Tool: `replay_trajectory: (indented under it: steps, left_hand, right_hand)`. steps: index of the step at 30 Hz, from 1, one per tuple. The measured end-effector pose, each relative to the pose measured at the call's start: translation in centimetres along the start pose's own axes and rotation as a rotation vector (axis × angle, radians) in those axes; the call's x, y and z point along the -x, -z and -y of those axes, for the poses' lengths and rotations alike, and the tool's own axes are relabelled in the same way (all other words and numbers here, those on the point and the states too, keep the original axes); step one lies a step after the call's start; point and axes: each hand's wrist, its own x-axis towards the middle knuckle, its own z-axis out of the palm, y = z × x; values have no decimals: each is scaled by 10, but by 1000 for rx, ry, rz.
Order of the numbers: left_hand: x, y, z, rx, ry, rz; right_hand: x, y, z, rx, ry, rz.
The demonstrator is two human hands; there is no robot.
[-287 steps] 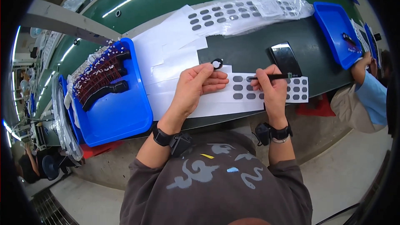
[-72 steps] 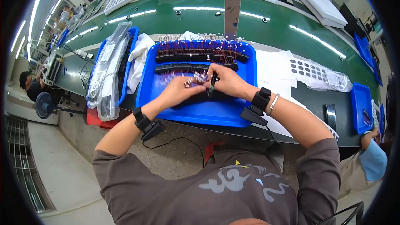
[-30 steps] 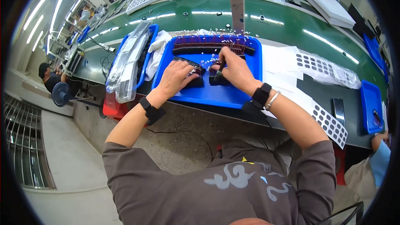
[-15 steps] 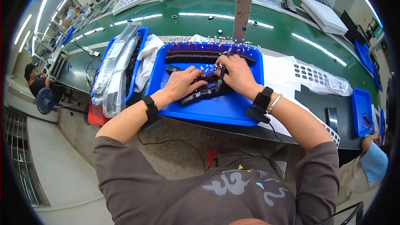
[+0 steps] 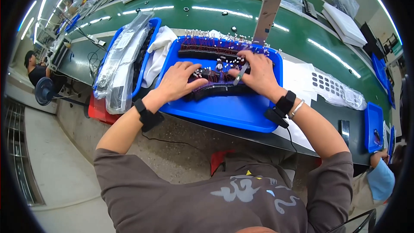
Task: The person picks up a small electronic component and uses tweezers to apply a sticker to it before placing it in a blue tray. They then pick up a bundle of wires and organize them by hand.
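At the left end of the desk (image 5: 82, 63) I see clear-bagged packages (image 5: 123, 60) lying on a blue tray, with a white cloth (image 5: 158, 56) at that tray's right edge. Next comes a larger blue tray (image 5: 228, 113) at the desk's near edge. My left hand (image 5: 176, 82) reaches over its left edge, thumb and fingers wide apart at the left end of the near black strip of wired parts (image 5: 224, 91); I can't tell if it grips. That strip lies mid-tray; another row (image 5: 207, 54) lines the far edge. My right hand (image 5: 261, 77) pinches a slim pen-like tool (image 5: 241, 73) above the near strip's right end. Beyond the tray's right edge lie white sheets (image 5: 295, 75).
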Motion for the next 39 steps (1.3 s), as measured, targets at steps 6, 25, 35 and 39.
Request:
replay_trajectory:
  steps: [6,25,35,39]
  left_hand:
    - [12,7,-40,-136,47,33]
    - [-90,-42,-58,1010,218,147]
    - [-91,-25,-61,1015,41,573]
    - [-91,-23,-67,1065,-6,549]
  right_hand:
    - [9,9,-3,138,192,62]
    - [22,14,-25,-240,-186,48]
    - [29,32,-32,-502,-486,205]
    - [20,24,-41,-661,-299,45]
